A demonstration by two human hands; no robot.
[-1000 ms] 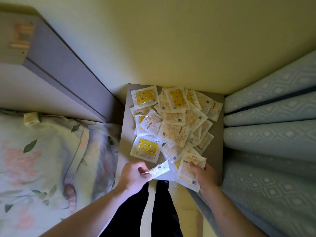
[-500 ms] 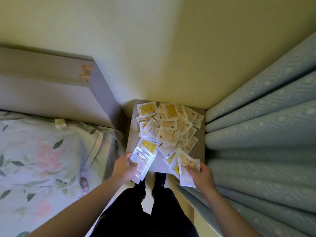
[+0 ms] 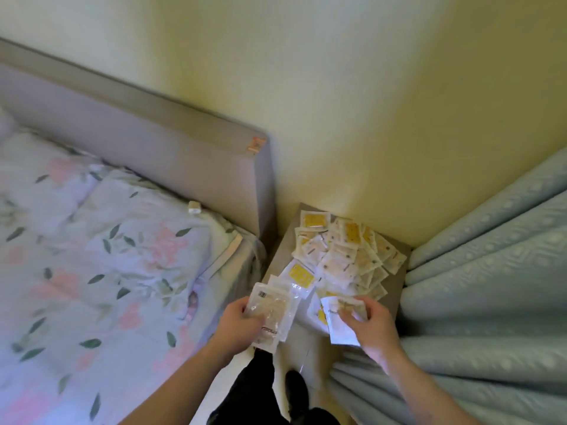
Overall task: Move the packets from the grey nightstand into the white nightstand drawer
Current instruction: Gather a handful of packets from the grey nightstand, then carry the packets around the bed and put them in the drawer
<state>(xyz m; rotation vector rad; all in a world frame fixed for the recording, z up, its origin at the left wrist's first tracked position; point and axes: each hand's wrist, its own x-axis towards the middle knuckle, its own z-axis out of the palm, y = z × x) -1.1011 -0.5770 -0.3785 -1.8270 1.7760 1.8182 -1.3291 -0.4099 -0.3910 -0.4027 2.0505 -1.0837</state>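
A: Status on the packets?

B: Early stage, I'd say. Most are still heaped on the grey nightstand, in the corner between the bed and the curtain. The pile covers most of the surface.

A: Hands?

B: Left hand grips a small stack of packets, fingers curled round its left edge, held at the near edge of the surface. Right hand pinches another few packets between thumb and fingertips, just at the front of the pile.

A: Anything in the white drawer yet?

B: Can't tell. The white nightstand isn't in view, nor is its drawer. No way to count what's been delivered.

A: So what's left?

B: Judging by the heap, nearly everything. Two handfuls are lifted or half lifted, the rest lie untouched. Expect several trips, unless the hands can take bigger stacks.

A: Risks?

B: Packets look slick and loosely fanned. A stack held by one edge could slide apart on the way.
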